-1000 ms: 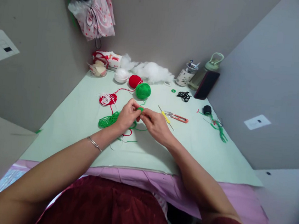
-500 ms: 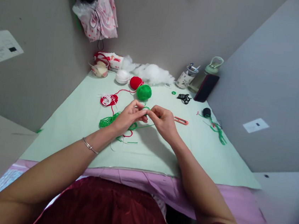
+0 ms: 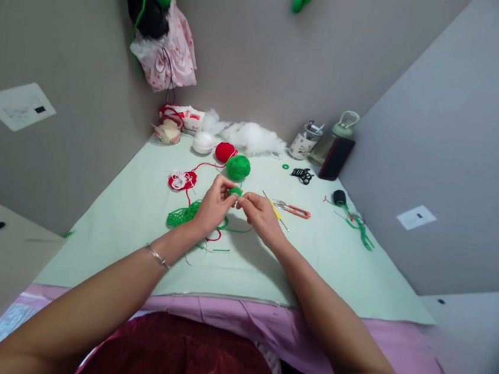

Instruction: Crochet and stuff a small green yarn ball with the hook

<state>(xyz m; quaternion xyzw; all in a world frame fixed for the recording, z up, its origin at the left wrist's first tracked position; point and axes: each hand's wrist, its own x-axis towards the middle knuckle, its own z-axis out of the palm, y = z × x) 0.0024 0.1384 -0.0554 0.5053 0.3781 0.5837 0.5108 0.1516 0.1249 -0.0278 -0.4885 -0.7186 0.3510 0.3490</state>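
My left hand (image 3: 214, 208) is closed around a small green yarn piece (image 3: 235, 191), which shows between thumb and forefinger. On the other side, my right hand (image 3: 260, 217) pinches at the edge of the same piece; its fingertips almost meet the left ones. Just beyond the hands sits a ball of green yarn (image 3: 238, 167). A loose green yarn tangle (image 3: 180, 215) lies beside my left wrist. To the right of my right hand are a crochet hook with a yellow grip (image 3: 276, 210) and orange-handled snips (image 3: 295, 209).
Farther back are a red yarn ball (image 3: 225, 152), a white ball (image 3: 203, 142), fluffy white stuffing (image 3: 253, 138), a pen cup (image 3: 305, 141), a bottle (image 3: 330, 135) and a dark phone (image 3: 337, 159). A red-and-white yarn piece (image 3: 182, 180) lies left, a black spool (image 3: 339, 197) right.
The view has tilted upward. The green piece now shows more between my fingers, and my hands have drawn slightly left. The crochet hook, hidden before, is visible beside my right hand.
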